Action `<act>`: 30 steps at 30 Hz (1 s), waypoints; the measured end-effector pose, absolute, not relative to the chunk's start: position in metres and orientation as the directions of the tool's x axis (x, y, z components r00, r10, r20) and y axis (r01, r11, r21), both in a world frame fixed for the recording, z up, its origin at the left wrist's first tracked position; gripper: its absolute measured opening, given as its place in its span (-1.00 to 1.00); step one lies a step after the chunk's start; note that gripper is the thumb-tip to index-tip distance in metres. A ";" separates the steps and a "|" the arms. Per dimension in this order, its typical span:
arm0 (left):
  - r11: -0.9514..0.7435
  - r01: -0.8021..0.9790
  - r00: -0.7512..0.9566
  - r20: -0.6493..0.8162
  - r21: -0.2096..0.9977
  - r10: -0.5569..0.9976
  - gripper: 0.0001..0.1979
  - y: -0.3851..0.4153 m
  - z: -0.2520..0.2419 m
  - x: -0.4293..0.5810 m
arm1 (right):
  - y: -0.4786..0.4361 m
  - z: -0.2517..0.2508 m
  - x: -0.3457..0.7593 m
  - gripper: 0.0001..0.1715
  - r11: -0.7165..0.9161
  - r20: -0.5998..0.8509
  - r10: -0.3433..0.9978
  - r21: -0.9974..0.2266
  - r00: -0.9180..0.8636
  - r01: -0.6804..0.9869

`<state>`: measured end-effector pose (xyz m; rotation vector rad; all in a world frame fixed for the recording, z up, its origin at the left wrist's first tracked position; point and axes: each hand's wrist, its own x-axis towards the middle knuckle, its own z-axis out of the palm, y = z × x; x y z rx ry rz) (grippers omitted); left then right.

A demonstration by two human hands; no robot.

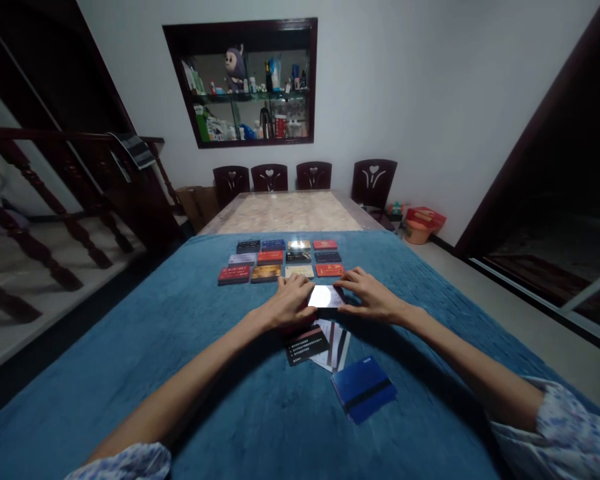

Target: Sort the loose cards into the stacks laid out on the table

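Between my two hands is a stack of cards (pixel 326 297), its top face white with glare. My left hand (pixel 294 300) grips the stack's left end, fingers at the far side and thumb at the near side. On the right end my right hand (pixel 369 297) pinches it the same way. Just below lie a loose black card (pixel 307 345) with white print and some white striped cards (pixel 336 347), fanned and overlapping. Nearer to me sits a small pile of blue cards (pixel 364 390). Something red is partly hidden under my left hand.
Beyond my hands, several card stacks stand in rows, among them a red stack (pixel 234 275), a gold stack (pixel 266 273) and an orange stack (pixel 329 270). A blue cloth (pixel 205 373) covers the table's near part; the far stone top (pixel 290 210) is bare. Chairs (pixel 373 181) stand behind.
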<state>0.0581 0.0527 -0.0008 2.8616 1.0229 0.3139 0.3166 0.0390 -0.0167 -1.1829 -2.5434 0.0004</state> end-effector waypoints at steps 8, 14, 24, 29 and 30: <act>-0.773 0.628 0.751 0.191 0.088 0.632 -0.60 0.072 0.003 0.019 | 0.066 -0.003 0.282 -0.44 0.694 0.263 0.711 -0.120 -0.651 0.710; -0.735 0.675 0.717 0.178 0.065 0.674 -0.59 0.082 0.011 -0.010 | 0.086 0.008 0.249 -0.44 0.702 0.243 0.705 -0.108 -0.666 0.704; -0.642 0.766 0.628 0.179 0.025 0.757 -0.60 0.102 0.022 -0.050 | 0.126 0.016 0.198 -0.43 0.720 0.241 0.681 -0.050 -0.691 0.692; -0.596 0.803 0.586 0.178 0.004 0.791 -0.59 0.113 0.027 -0.065 | 0.138 0.026 0.175 -0.45 0.721 0.210 0.680 -0.021 -0.702 0.692; -0.583 0.813 0.573 0.179 0.001 0.800 -0.59 0.116 0.028 -0.068 | 0.140 0.028 0.170 -0.47 0.716 0.201 0.686 -0.019 -0.699 0.698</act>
